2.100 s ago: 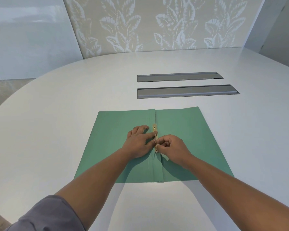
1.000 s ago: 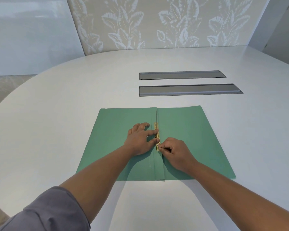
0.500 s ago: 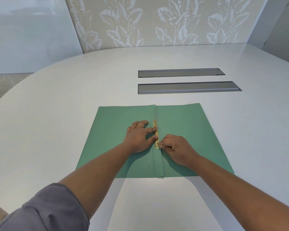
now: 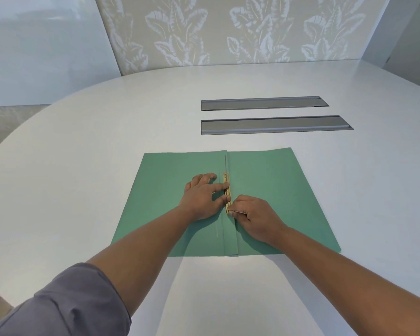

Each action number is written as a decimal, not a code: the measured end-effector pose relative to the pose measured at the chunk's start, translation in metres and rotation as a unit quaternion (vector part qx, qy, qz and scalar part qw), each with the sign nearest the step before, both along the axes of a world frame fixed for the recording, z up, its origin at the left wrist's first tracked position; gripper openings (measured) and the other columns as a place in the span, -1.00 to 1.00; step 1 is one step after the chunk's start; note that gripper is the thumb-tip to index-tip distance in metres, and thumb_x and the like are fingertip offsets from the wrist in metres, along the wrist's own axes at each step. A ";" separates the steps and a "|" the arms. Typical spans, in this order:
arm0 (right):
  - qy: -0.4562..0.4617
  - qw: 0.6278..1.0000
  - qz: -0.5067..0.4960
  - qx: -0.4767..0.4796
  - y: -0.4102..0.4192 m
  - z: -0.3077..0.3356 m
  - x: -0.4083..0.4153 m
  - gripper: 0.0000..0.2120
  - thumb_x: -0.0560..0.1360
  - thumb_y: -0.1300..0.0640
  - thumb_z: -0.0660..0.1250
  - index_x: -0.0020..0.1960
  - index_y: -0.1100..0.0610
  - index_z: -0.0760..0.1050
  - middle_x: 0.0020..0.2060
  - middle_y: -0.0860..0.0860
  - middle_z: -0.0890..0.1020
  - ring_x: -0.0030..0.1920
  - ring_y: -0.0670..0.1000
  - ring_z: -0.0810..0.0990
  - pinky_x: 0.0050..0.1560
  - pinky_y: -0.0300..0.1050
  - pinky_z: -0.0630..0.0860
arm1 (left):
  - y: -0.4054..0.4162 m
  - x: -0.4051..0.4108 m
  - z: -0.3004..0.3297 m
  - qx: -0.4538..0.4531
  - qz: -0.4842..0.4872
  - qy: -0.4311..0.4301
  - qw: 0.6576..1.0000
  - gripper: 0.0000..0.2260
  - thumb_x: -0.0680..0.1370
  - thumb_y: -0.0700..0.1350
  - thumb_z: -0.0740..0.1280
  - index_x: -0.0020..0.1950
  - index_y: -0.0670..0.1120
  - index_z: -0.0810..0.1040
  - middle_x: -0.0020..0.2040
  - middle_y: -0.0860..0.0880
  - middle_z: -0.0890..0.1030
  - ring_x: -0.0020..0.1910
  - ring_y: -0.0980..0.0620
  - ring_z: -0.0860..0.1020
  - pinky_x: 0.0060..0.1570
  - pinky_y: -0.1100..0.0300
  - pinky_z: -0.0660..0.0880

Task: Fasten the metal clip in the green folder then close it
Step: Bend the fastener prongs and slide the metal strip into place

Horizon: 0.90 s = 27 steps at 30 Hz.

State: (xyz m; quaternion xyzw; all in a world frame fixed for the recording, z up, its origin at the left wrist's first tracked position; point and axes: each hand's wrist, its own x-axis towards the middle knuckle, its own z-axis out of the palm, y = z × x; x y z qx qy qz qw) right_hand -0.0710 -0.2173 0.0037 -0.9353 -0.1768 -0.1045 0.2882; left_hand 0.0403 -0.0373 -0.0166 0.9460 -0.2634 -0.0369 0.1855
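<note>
Your flat green paper folder (image 4: 272,195) lies open on the white oval table (image 4: 83,166). Your left hand (image 4: 201,197), fingers spread, presses the brass metal clip (image 4: 227,190) along the spine; your right hand (image 4: 252,214) pinches its thin metal prong.

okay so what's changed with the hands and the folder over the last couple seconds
The right hand has pulled a thin metal prong out sideways from the clip and pinches it. The left hand still presses beside the clip; the green folder stays open flat.
</note>
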 end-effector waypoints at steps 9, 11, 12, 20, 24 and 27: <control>0.050 0.997 0.062 -0.019 -0.012 0.013 0.016 -0.87 0.59 0.26 0.34 -0.01 0.20 0.68 -0.09 0.03 0.68 -0.06 0.04 0.62 -0.01 0.05 0.56 | 0.000 0.000 0.001 0.000 -0.003 0.003 1.000 -0.53 0.53 0.37 0.18 0.42 0.34 0.44 0.53 0.06 0.30 0.54 -0.14 0.12 0.48 -0.13 0.08; 0.048 0.998 0.051 0.003 -0.017 0.011 0.017 -0.87 0.58 0.29 0.35 -0.01 0.20 0.69 -0.11 0.02 0.68 -0.08 0.02 0.62 -0.01 0.04 0.57 | 0.000 0.000 0.001 -0.004 -0.001 0.006 1.000 -0.53 0.52 0.38 0.18 0.42 0.35 0.44 0.53 0.07 0.30 0.54 -0.13 0.12 0.48 -0.13 0.07; 0.046 0.998 0.048 0.004 -0.018 0.011 0.017 -0.86 0.58 0.30 0.35 0.00 0.19 0.69 -0.12 0.01 0.68 -0.09 0.00 0.62 -0.01 0.04 0.57 | 0.000 0.001 0.000 -0.005 -0.001 0.008 1.000 -0.53 0.52 0.39 0.19 0.41 0.35 0.43 0.53 0.07 0.30 0.54 -0.13 0.11 0.48 -0.13 0.06; 0.014 0.999 0.033 -0.011 -0.012 0.004 0.008 -0.86 0.56 0.30 0.35 -0.03 0.18 0.68 -0.15 0.00 0.65 -0.14 0.01 0.60 -0.10 -0.07 0.54 | 0.001 0.001 -0.002 -0.010 0.003 0.006 1.000 -0.53 0.52 0.39 0.18 0.41 0.36 0.43 0.53 0.08 0.30 0.54 -0.12 0.11 0.48 -0.13 0.07; -0.014 1.000 -0.012 -0.008 -0.002 -0.004 -0.002 -0.90 0.55 0.27 0.37 -0.07 0.20 0.67 -0.18 0.05 0.64 -0.19 0.07 0.59 -0.18 -0.07 0.49 | 0.000 0.000 -0.001 -0.010 0.002 0.006 1.000 -0.52 0.52 0.39 0.18 0.41 0.35 0.44 0.53 0.07 0.31 0.54 -0.12 0.12 0.48 -0.14 0.07; -0.012 0.999 -0.031 -0.006 0.003 -0.004 -0.004 -0.89 0.55 0.25 0.38 -0.14 0.20 0.65 -0.23 0.05 0.62 -0.23 0.08 0.56 -0.21 -0.01 0.50 | 0.000 0.000 -0.002 -0.015 0.003 0.000 1.000 -0.52 0.51 0.40 0.18 0.41 0.34 0.45 0.52 0.07 0.32 0.54 -0.12 0.13 0.47 -0.13 0.08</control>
